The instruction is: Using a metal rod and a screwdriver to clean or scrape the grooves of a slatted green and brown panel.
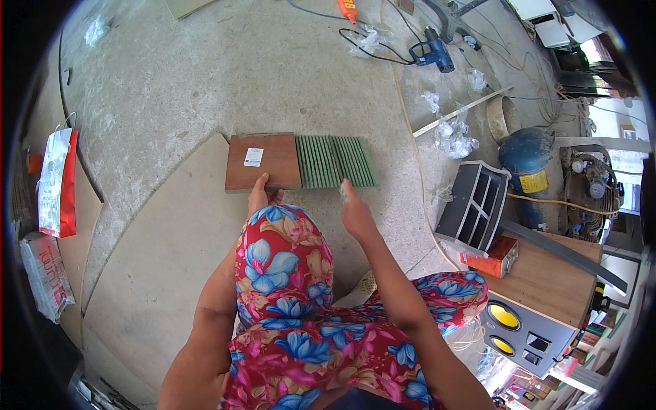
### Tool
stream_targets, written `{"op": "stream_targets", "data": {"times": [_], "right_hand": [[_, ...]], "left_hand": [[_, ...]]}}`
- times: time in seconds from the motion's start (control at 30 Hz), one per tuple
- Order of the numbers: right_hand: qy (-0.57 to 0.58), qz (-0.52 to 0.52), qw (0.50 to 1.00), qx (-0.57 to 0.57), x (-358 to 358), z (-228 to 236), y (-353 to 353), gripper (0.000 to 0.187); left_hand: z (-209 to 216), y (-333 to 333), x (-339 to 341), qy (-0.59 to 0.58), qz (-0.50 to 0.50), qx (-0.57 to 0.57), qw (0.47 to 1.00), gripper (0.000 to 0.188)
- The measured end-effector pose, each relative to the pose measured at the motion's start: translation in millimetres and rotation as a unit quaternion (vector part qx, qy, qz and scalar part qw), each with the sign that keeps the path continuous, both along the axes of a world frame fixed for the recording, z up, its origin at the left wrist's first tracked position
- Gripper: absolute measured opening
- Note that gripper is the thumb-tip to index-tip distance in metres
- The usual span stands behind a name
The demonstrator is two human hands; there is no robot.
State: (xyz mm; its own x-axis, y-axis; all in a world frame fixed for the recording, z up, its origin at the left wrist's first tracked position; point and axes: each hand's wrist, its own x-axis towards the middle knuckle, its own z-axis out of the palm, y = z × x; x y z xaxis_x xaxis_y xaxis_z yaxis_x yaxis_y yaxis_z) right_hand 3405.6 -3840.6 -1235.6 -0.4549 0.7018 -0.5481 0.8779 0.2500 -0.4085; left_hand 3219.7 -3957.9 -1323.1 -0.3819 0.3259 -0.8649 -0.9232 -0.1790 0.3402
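Note:
A brown square board (263,162) with a white label lies in front of my knees. Beside its right edge is a green ribbed panel (316,161), its grooves running away from me; whether the two are joined I cannot tell. My left hand (261,193) grips the brown board's near edge, thumb on top and fingers partly hidden below. My right hand (357,210) is closed at the near edge of the ribbed panel. From it a thin dark strip-like tool (336,154) reaches along the grooves; its exact kind is unclear.
A large thin sheet (157,273) lies on the concrete floor at left. Toward the far right are a blue heat gun (433,51), cables, plastic wrap (456,140) and a blue tank (526,150). A speaker cabinet (547,273) stands near my right knee. A red-white bag (58,181) is far left.

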Motion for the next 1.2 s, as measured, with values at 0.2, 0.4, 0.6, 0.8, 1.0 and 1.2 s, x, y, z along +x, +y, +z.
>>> {"op": "stream_targets", "data": {"times": [0.2,0.4,0.6,0.8,1.0,1.2], "right_hand": [[0.042,0.015,0.999,0.018,29,0,-32,0.060],[0.040,0.013,0.999,0.020,22,3,-14,0.060],[0.001,-0.012,1.000,-0.027,27,14,-40,0.059],[0.051,-0.006,0.999,-0.011,68,57,-67,0.060],[0.026,-0.017,1.000,0.005,51,43,-47,0.059],[0.042,0.010,0.999,0.017,47,15,-45,0.060]], "left_hand": [[-15,-13,-1,-0.014,-0.005,-0.014,1.000,0.035],[-5,-2,0,-0.013,-0.027,-0.008,1.000,0.035],[-5,-8,3,-0.019,-0.003,-0.031,0.999,0.033],[-7,-16,-6,-0.005,-0.007,-0.005,1.000,0.033],[-7,-10,0,-0.006,-0.014,-0.010,1.000,0.034],[-3,-18,-6,-0.015,0.000,-0.027,1.000,0.035]]}}
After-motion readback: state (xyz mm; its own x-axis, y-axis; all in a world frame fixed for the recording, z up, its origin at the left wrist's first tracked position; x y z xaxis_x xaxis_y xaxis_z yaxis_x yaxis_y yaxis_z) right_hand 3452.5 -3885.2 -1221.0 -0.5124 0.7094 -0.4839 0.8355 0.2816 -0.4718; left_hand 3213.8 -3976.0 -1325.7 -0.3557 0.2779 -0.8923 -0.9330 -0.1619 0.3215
